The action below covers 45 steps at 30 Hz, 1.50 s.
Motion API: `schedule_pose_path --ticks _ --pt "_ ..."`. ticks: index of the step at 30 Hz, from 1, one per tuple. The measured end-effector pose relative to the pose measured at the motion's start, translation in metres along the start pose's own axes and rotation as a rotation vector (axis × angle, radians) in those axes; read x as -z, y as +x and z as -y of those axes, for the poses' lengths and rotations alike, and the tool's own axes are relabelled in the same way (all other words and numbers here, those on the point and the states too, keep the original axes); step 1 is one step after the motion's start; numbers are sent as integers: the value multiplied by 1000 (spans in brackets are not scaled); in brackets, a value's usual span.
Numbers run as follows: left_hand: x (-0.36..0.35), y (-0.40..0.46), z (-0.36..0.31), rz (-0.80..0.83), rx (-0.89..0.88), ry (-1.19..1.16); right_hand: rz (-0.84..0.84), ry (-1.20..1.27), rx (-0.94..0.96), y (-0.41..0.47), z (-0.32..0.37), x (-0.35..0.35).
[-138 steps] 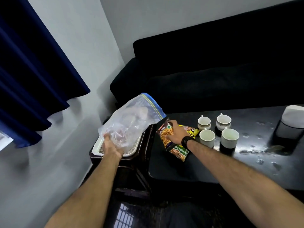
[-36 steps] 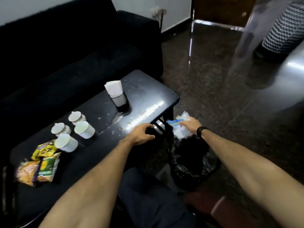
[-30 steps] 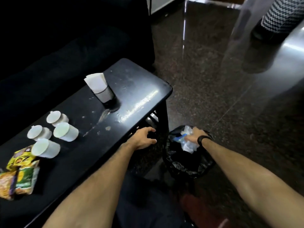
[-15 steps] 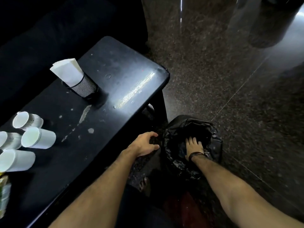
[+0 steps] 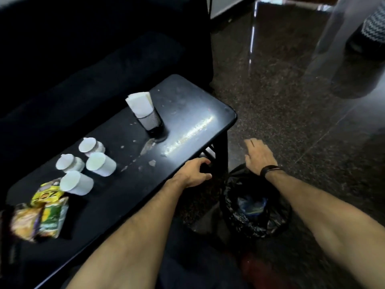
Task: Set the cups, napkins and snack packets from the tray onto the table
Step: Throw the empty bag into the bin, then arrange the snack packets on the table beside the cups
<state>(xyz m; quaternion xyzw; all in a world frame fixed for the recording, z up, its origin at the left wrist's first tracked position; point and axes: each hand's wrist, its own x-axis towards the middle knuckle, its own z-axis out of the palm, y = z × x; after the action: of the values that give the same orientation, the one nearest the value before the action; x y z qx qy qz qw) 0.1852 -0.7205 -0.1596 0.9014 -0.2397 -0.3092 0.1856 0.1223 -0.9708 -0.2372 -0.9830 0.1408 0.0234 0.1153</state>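
Note:
Several white cups (image 5: 101, 164) stand grouped on the black table (image 5: 187, 105), left of centre. White napkins (image 5: 140, 104) stick up from a mesh holder (image 5: 151, 121) further back. Snack packets (image 5: 41, 213) lie at the table's near left. My left hand (image 5: 194, 172) curls over the table's front edge, gripping it. My right hand (image 5: 258, 156) hovers flat and empty, fingers apart, above the black-lined bin (image 5: 254, 207) on the floor. A clear plastic bag (image 5: 251, 207) lies inside that bin.
A black sofa (image 5: 93, 49) runs behind the table. Dark polished floor (image 5: 291, 101) spreads to the right. A person's patterned clothing (image 5: 375, 24) shows at the top right corner. Crumbs and smears mark the tabletop.
My right hand pushed the plastic bag down into the bin, let it go and came up empty. The left hand stayed on the table edge. My view has lifted again.

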Motion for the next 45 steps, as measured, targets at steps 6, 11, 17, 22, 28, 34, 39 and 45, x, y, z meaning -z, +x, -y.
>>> schedule_pose_path --ticks 6,11,17,22,28,34,39,45 --pt "59 -68 27 -251 34 -16 -132 103 129 19 82 72" --pt "102 -146 83 -447 134 -77 -138 121 337 19 196 94" --pt "119 -245 178 -662 348 -147 -105 156 617 -4 345 96" --pt "101 -300 250 -781 491 -195 -52 192 828 -40 445 77" --pt "76 -323 315 -870 670 -262 73 178 968 -76 534 23" --pt "64 -309 351 -970 771 -387 150 218 814 -83 599 -21" --pt "68 -289 376 -1011 804 -408 255 113 656 -70 624 -49" --pt "53 -279 400 -944 803 -282 311 37 810 -79 623 -75"
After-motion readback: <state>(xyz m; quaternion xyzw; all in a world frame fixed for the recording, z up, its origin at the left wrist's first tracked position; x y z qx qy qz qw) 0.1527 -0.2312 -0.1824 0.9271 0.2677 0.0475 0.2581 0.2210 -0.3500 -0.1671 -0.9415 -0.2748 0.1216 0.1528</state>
